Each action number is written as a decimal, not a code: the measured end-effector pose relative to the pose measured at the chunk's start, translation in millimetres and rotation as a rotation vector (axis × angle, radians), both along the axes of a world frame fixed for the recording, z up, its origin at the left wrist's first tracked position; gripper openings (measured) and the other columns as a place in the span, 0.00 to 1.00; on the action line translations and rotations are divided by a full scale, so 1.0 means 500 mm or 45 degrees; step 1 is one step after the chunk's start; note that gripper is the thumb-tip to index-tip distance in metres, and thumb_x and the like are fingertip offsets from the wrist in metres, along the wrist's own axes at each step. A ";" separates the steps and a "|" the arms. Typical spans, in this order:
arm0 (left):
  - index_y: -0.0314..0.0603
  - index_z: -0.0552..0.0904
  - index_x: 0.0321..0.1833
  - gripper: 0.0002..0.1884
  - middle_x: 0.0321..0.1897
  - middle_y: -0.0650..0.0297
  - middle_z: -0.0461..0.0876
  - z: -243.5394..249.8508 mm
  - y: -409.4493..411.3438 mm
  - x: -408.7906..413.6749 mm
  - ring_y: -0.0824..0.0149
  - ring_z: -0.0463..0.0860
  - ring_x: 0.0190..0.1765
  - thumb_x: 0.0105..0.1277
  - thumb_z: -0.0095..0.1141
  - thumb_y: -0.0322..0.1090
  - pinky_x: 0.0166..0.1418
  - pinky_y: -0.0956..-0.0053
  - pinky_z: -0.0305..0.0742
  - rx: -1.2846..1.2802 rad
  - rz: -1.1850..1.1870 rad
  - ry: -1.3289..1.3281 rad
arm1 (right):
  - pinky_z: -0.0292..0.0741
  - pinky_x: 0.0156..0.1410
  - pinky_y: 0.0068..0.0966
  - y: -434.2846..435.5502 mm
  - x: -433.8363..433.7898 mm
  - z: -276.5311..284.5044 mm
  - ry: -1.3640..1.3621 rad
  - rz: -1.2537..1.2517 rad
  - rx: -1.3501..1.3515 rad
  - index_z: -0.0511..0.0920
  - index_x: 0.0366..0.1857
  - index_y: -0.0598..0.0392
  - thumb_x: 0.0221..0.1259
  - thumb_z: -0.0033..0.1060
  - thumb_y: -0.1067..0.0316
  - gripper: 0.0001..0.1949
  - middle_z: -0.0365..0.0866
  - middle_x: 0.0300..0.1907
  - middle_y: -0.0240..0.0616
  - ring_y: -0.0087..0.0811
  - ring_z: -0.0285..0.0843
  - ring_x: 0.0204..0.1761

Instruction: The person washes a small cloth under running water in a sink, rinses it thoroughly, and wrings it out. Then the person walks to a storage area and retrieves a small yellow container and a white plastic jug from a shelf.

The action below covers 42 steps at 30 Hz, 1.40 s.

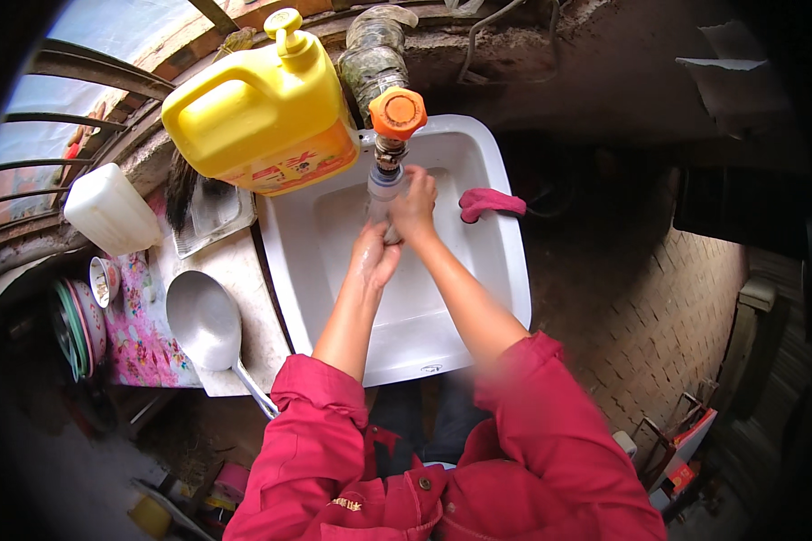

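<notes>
Both my hands are inside the white ceramic sink [291, 270], under a tap with an orange handle [398, 113]. Water seems to run from the tap's clear nozzle [384, 184] onto them. My left hand [375, 255] is wet, its palm turned up below the nozzle. Close against it on the right, my right hand [415, 208] has bent fingers beside the nozzle. A small pale patch shows between the hands; whether it is an object or water, I cannot tell. Over the sink's right rim hangs a pink cloth [490, 204].
A yellow plastic jug [264, 115] with a pump stands at the sink's back left corner. Left of the sink are a metal ladle [204, 321], a clear plastic tray [213, 213], a white plastic container [111, 209], a small bowl [104, 280] and stacked basins [81, 328].
</notes>
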<state>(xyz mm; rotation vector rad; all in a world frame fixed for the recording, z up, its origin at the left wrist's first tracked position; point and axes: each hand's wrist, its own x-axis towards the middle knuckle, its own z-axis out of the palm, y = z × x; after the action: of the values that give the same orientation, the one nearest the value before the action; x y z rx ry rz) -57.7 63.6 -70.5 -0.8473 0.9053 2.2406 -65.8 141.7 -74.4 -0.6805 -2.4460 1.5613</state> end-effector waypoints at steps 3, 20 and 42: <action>0.38 0.65 0.65 0.22 0.56 0.54 0.74 0.001 -0.014 -0.022 0.59 0.78 0.53 0.67 0.44 0.27 0.50 0.68 0.80 -0.038 -0.095 0.030 | 0.52 0.71 0.48 -0.012 -0.003 -0.043 0.092 -0.061 -0.103 0.66 0.57 0.62 0.58 0.54 0.67 0.22 0.64 0.60 0.55 0.54 0.58 0.65; 0.42 0.64 0.68 0.37 0.61 0.56 0.71 0.097 -0.019 -0.085 0.64 0.73 0.61 0.70 0.36 0.66 0.64 0.68 0.67 -0.564 -0.707 0.361 | 0.74 0.53 0.29 0.096 -0.007 0.037 -0.357 0.433 -0.635 0.70 0.56 0.56 0.63 0.54 0.68 0.17 0.77 0.53 0.45 0.37 0.78 0.49; 0.41 0.73 0.58 0.21 0.47 0.60 0.78 -0.076 -0.109 -0.050 0.64 0.77 0.47 0.72 0.46 0.48 0.53 0.66 0.73 0.310 -0.275 0.129 | 0.56 0.73 0.40 -0.120 0.043 0.035 -0.006 -0.018 -0.494 0.59 0.66 0.62 0.67 0.50 0.55 0.29 0.59 0.67 0.60 0.55 0.55 0.70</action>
<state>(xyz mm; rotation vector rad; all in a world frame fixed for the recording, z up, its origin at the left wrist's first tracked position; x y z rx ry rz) -82.6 9.1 -108.5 -0.5054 0.7125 2.1629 -44.4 81.7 -56.9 -0.7540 -2.1510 2.0534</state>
